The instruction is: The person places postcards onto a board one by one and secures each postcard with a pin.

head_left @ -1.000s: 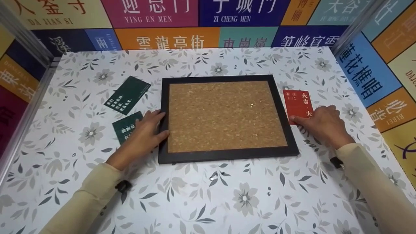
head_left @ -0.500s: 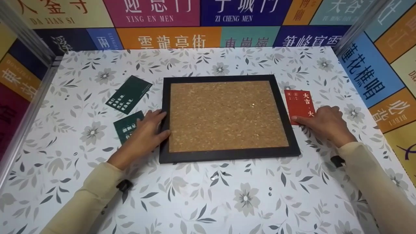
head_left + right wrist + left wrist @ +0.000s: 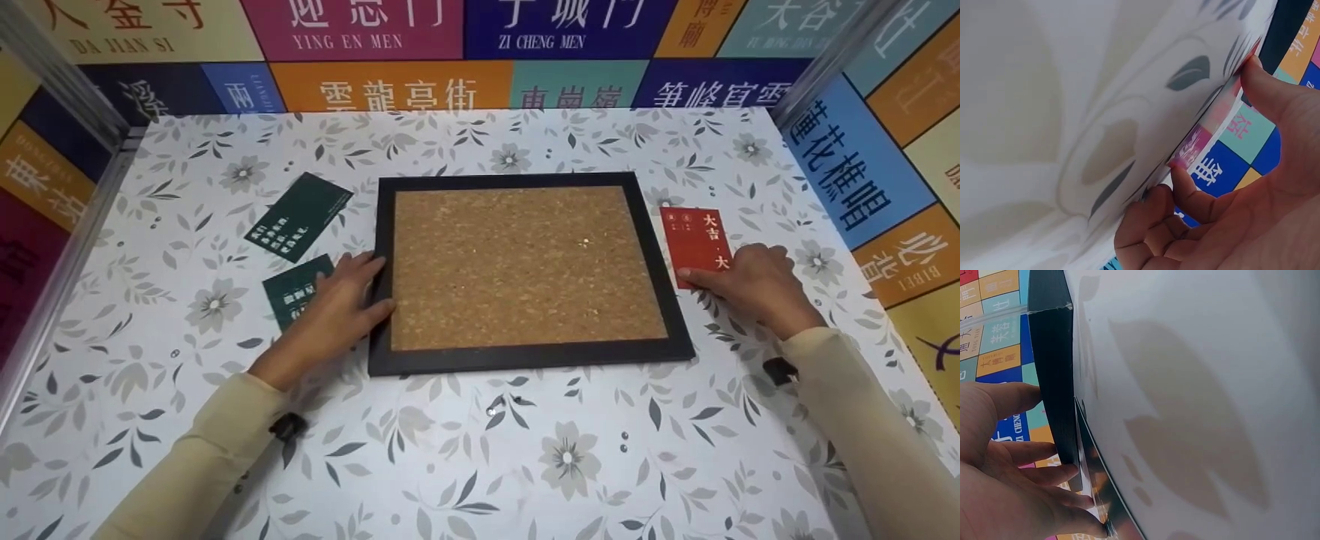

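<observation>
While touching the left edge of the cork board (image 3: pixel 525 270) at the middle of the floral table (image 3: pixel 465 450) with relaxed, ungripping fingers of the left hand (image 3: pixel 339 300), probably steadies it against sliding. With the right hand (image 3: pixel 765 286), pinches the near end of the red card (image 3: pixel 690 241) between thumb and curled fingers, just beside the board's right edge, perhaps for controlling its angle. Has two green cards (image 3: pixel 300 216) lying at left, probably apart so as to leave the board uncovered
</observation>
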Tool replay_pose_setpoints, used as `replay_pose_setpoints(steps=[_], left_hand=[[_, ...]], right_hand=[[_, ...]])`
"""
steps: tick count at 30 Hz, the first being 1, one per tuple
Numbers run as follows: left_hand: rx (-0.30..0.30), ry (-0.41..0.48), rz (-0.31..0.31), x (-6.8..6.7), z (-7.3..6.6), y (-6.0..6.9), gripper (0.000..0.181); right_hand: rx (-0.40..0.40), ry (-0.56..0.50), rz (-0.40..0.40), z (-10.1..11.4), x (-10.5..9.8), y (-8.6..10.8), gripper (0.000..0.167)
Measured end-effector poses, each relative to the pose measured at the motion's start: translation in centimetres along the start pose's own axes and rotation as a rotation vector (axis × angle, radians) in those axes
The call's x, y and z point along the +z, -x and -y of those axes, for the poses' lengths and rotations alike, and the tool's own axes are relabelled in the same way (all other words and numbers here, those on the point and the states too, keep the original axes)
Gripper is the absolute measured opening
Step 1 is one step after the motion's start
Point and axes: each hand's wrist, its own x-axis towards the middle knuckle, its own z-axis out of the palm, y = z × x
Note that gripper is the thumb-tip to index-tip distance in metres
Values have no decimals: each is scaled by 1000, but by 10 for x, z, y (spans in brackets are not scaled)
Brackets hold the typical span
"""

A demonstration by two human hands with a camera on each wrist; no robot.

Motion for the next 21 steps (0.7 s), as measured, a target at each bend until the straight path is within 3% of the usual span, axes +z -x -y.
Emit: replay_pose_setpoints(steps=[9,16,21], left_hand=[[7,-6,0,0,0,1,69],[-24,-11,21,-1,-1,-1,70],[-22,0,20,-1,-1,0,70]], right_hand=[[11,-41,11,-5,-1,-7,92],[-9,-139,-23,-5,1,-3,71],[0,-199,-69,-8,-2,3,80]])
